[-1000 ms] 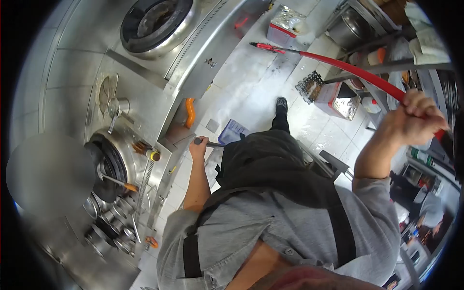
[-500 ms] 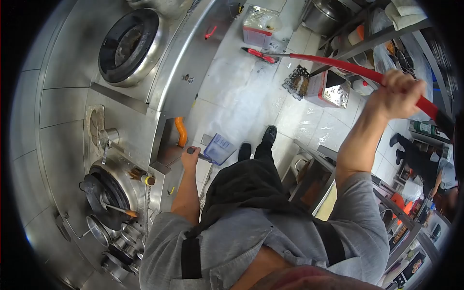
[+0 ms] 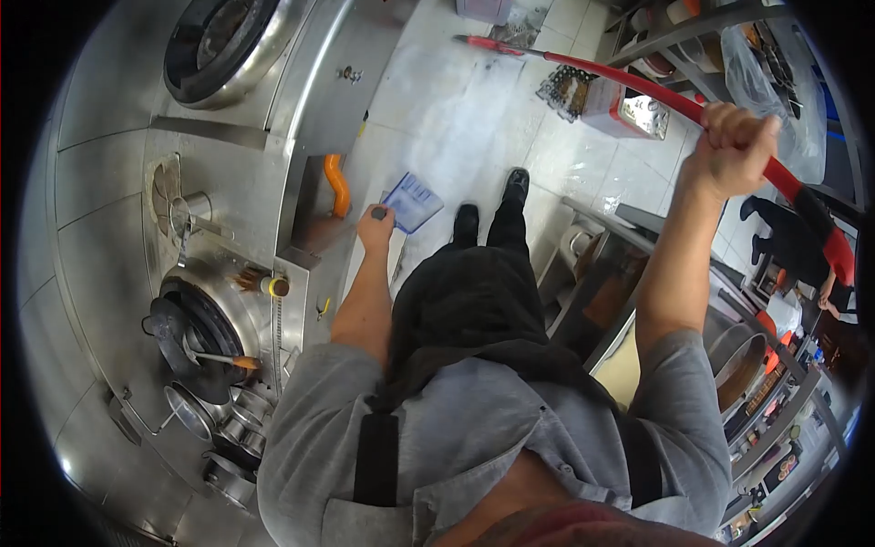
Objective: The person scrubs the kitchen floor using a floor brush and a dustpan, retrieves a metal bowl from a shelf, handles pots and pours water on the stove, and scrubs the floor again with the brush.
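Observation:
My right hand is wrapped round a long red pole, raised at the right. The pole slopes down to a red and black head at the floor near the top of the view. On the left, my left hand is closed round a dark handle, whose round end shows above the fist. Just beyond that hand, a blue, see-through dustpan is close to the floor, left of my shoes. How the handle joins the dustpan is hidden by the hand.
Left stands a steel cooking counter with wok burners, pots and an orange pipe. A red-edged container and black crate are on the wet tiles. Shelving lines the right. A person is farther right.
The dustpan and my left hand have moved up in view, and both shoes now show fully. The pole's head has shifted up, and the right hand is slightly further left.

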Tool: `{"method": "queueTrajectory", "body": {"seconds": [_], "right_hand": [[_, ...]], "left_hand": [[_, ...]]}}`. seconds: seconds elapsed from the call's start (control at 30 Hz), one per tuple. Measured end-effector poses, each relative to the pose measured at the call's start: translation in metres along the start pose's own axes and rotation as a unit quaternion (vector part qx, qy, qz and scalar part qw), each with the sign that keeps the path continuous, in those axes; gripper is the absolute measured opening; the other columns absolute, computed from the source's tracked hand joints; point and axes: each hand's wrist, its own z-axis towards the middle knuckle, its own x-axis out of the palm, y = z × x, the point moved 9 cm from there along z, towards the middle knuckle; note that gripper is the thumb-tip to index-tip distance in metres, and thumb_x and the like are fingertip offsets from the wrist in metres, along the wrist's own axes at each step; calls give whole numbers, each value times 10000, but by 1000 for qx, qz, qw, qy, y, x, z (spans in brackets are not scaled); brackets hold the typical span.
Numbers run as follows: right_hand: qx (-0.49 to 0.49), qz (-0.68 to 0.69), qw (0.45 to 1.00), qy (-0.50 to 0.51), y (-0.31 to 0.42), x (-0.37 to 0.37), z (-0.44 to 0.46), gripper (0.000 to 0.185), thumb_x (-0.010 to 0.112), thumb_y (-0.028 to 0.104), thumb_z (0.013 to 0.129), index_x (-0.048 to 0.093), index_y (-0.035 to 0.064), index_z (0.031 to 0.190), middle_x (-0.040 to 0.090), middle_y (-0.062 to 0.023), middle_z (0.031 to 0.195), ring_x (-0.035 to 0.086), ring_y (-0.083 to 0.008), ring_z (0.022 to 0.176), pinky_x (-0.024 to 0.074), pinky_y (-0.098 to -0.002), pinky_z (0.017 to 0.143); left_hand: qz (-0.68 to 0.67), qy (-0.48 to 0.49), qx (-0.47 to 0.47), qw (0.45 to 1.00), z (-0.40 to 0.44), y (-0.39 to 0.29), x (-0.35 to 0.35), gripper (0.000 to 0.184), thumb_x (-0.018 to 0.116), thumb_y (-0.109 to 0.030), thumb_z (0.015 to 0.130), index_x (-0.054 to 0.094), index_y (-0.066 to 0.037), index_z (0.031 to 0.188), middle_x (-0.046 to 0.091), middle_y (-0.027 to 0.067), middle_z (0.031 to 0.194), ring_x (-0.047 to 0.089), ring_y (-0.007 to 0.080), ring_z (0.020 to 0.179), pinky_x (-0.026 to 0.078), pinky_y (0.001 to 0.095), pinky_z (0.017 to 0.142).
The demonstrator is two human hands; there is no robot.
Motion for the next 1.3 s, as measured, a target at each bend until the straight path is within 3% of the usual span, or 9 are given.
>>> {"method": "queueTrajectory", "body": {"seconds": [0.33,0.47,0.5,0.6,0.67,0.73,0.83,1.13,1.3], "right_hand": [[-8,-26,989,143,67,23,-79,542,385,473,944,272,118,550,222,-3,456,252,-142,417,292,-315,468],[-30,-58,994,91,86,29,-119,550,398,518,922,300,120,556,242,-9,466,269,-141,419,293,-315,472],[-26,25,982,188,86,31,-130,472,410,419,946,354,108,596,305,-29,494,340,-165,450,370,-346,509],[-60,-22,989,130,96,31,-178,335,427,277,926,402,86,651,398,-59,544,453,-213,528,458,-422,634],[-77,-40,972,219,89,36,-210,188,481,160,838,454,49,689,509,-106,612,541,-256,609,451,-490,800],[10,-31,957,288,65,38,-244,205,491,137,821,443,39,647,477,-87,558,498,-226,518,472,-447,687],[-6,-52,966,255,75,35,-273,296,496,145,827,374,31,583,394,-55,496,394,-176,414,369,-348,427],[27,-50,980,192,136,9,-277,487,449,436,919,333,151,542,306,54,476,299,-82,423,311,-242,470],[101,91,976,171,165,13,-268,545,627,558,768,339,173,512,291,53,467,291,-92,441,299,-236,528]], "left_hand": [[11,26,-63,998,-33,81,18,187,689,-219,636,680,-147,808,668,134,794,637,332,798,498,395,754],[11,26,-75,997,-57,101,9,148,676,-199,645,678,-140,780,668,124,780,640,320,785,499,385,750],[12,25,-74,997,-62,108,10,148,676,-199,645,678,-140,780,668,124,780,640,320,785,499,385,750],[-29,22,-74,997,-79,132,19,145,671,-194,650,681,-124,777,668,122,773,641,311,774,499,378,744],[-51,10,-78,996,-82,138,27,164,676,-192,646,683,-107,787,669,125,775,642,307,768,499,372,738],[-77,8,-85,993,-81,147,44,175,678,-187,643,685,-94,792,669,127,771,642,306,761,498,371,736],[-108,-1,-81,991,-66,152,76,176,685,-190,638,684,-99,788,669,125,767,640,311,757,499,373,733],[-110,-45,-68,991,-44,137,124,179,696,-200,639,673,-90,779,672,117,788,639,294,768,491,366,732],[-102,-33,-48,993,-32,120,132,190,696,-218,639,677,-97,785,670,125,793,635,307,768,491,376,738]]}}
